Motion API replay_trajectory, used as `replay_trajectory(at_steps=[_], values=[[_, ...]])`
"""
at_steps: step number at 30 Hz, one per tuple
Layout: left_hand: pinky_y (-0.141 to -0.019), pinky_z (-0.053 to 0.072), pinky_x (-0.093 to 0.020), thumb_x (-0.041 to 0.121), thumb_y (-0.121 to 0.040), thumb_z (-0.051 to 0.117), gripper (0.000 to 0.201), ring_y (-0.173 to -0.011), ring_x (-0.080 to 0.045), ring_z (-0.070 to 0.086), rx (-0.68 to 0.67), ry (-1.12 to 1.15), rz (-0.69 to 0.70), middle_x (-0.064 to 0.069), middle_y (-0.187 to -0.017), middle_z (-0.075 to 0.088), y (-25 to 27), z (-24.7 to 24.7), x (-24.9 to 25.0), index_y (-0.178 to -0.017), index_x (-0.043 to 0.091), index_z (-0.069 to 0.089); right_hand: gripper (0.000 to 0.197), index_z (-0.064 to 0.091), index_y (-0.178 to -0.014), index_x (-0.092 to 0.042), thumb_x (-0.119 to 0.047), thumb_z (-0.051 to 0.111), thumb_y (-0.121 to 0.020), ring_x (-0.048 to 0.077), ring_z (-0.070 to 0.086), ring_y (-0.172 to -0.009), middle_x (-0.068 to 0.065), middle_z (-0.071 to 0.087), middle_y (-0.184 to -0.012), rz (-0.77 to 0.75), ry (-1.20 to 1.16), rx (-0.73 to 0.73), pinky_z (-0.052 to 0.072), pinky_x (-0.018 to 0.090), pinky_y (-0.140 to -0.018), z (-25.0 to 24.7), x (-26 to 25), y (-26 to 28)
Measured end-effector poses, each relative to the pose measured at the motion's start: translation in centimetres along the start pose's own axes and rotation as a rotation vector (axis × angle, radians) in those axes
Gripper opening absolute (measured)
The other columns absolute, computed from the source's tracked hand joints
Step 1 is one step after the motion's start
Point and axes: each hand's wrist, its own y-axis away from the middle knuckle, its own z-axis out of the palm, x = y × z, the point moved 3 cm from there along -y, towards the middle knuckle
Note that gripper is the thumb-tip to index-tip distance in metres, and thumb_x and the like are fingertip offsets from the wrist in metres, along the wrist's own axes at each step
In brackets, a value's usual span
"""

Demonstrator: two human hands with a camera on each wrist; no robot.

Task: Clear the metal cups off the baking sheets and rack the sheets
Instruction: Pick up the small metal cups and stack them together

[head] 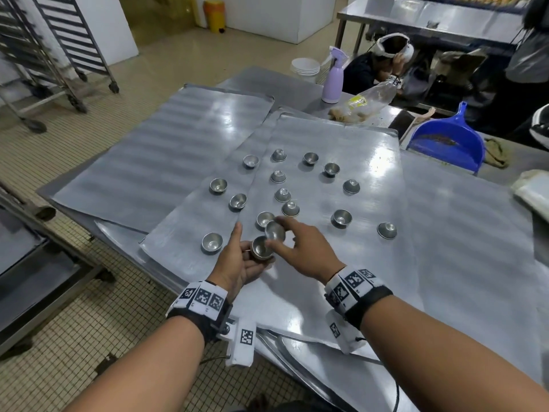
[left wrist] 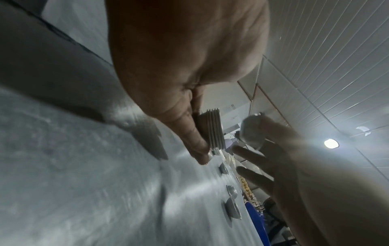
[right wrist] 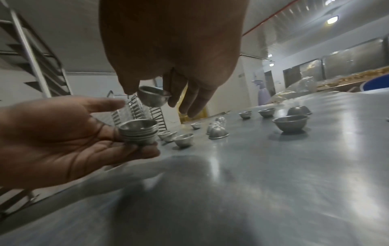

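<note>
While pinched by the rim between right thumb and fingertips (right wrist: 171,98), single cup (right wrist: 153,96) hangs tilted, mouth up and toward the left palm, just above the stack. Remaining fingers of right hand (head: 303,248) spread and loosely extended, touching nothing. Nested stack of cups (right wrist: 139,131) cradled on curled fingers of left hand (head: 237,263), thumb raised alongside, rims showing as tight parallel rings in left wrist view; stack axis roughly upright, mouths up.

Probably light, stiff, thin-walled and slick: best taken at the rim or by the flared wall, not the rounded base. Likely to nest only when mouth-up and aligned with stack axis; cocked entry may jam or slide off.

Loose cups (head: 341,218) scattered over overlapping baking sheets (head: 371,188), well apart from each other. Some mouth-up, some inverted (head: 290,209) with bases up, needing a flip before stacking. Sheets flat, long axes running away from the person, edges overlapping. Wheeled rack (head: 59,40) standing far left on tiled floor, well apart from table. Blue dustpan (head: 445,141) and spray bottle (head: 334,81) at far edge.
</note>
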Motion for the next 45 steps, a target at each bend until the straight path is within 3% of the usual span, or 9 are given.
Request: replay_trajectory(at_steps=[6,11,16,21,25,29,32,39,45], values=[[-0.059,0.056,-0.029,0.064,-0.097,0.043,0.070,-0.061,-0.017,0.070,-0.022,-0.036,0.052,-0.012,-0.079,0.074,0.9,-0.7,0.3,-0.108,0.000,0.067,0.058,0.051,-0.135,-0.034,-0.057,0.066,-0.085,0.023,0.066,-0.090,0.000,0.073,-0.104,-0.009,0.091,-0.095,0.052,0.037,-0.078,2.6,-1.5,0.8],[-0.069,0.059,-0.032,0.032,-0.099,0.060,0.029,-0.082,-0.025,0.070,0.007,-0.013,0.067,-0.021,-0.098,0.073,1.8,-3.2,0.3,-0.103,0.005,0.069,0.060,0.052,-0.133,-0.037,-0.064,0.065,-0.081,0.022,0.066,-0.101,-0.002,0.072,-0.112,-0.020,0.093,-0.135,0.052,0.038,-0.084,4.2,-2.6,0.5],[-0.079,0.062,-0.036,0.020,-0.100,0.060,0.026,-0.082,-0.028,0.075,0.056,0.006,0.101,-0.024,-0.100,0.075,2.8,-6.7,0.9,-0.110,-0.001,0.069,0.060,0.050,-0.140,-0.035,-0.066,0.052,-0.089,0.014,0.059,-0.119,-0.007,0.064,-0.132,-0.026,0.052,-0.180,0.048,0.037,-0.098,5.6,-4.7,-0.2],[-0.102,0.051,-0.048,0.020,-0.099,0.060,0.026,-0.098,-0.042,0.072,0.158,0.058,0.142,-0.028,-0.100,0.074,3.8,-10.4,1.6,-0.111,-0.002,0.066,0.044,0.055,-0.137,-0.025,-0.043,0.049,-0.097,0.019,0.061,-0.116,-0.001,0.063,-0.132,0.003,0.109,-0.172,0.048,0.035,-0.095,7.1,-5.1,-2.7],[-0.082,0.060,-0.043,0.026,-0.099,0.061,0.034,-0.095,-0.042,0.073,0.229,0.149,0.173,-0.029,-0.100,0.074,4.7,-12.7,2.2,-0.112,-0.006,0.061,0.052,0.047,-0.145,-0.022,-0.040,0.052,-0.096,0.024,0.055,-0.124,0.004,0.054,-0.142,-0.002,0.202,-0.270,0.044,0.037,-0.102,8.3,-6.3,-5.0],[-0.081,0.062,-0.044,0.043,-0.099,0.058,0.052,-0.100,-0.043,0.072,0.246,0.213,0.168,-0.028,-0.109,0.072,5.2,-14.5,2.3,-0.120,-0.004,0.058,0.065,0.038,-0.150,-0.022,-0.048,0.057,-0.094,0.026,0.049,-0.132,0.005,0.049,-0.147,-0.027,0.295,-0.349,0.039,0.036,-0.104,9.9,-7.4,-6.6],[-0.085,0.060,-0.046,0.042,-0.099,0.058,0.049,-0.100,-0.042,0.073,0.248,0.231,0.174,-0.027,-0.113,0.072,5.6,-15.2,2.6,-0.124,-0.001,0.059,0.068,0.037,-0.150,-0.023,-0.049,0.060,-0.092,0.027,0.051,-0.129,0.005,0.050,-0.146,-0.015,0.349,-0.395,0.041,0.037,-0.102,11.3,-7.7,-7.3],[-0.082,0.062,-0.035,0.016,-0.098,0.061,0.028,-0.100,-0.038,0.073,0.220,0.166,0.174,-0.030,-0.110,0.071,6.3,-16.3,2.7,-0.115,-0.006,0.062,0.028,0.060,-0.117,-0.026,-0.032,0.053,-0.090,0.029,0.057,-0.110,0.003,0.059,-0.114,-0.024,0.416,-0.378,0.049,0.036,-0.084,12.7,-7.8,-7.8],[-0.079,0.063,-0.033,0.009,-0.099,0.059,0.020,-0.098,-0.037,0.074,0.212,0.143,0.171,-0.029,-0.106,0.073,6.1,-15.7,2.6,-0.112,-0.005,0.063,0.022,0.063,-0.103,-0.019,-0.035,0.058,-0.088,0.028,0.059,-0.099,0.003,0.054,-0.102,0.045,0.235,-0.309,0.038,0.031,-0.074,12.2,-7.0,-7.3]])
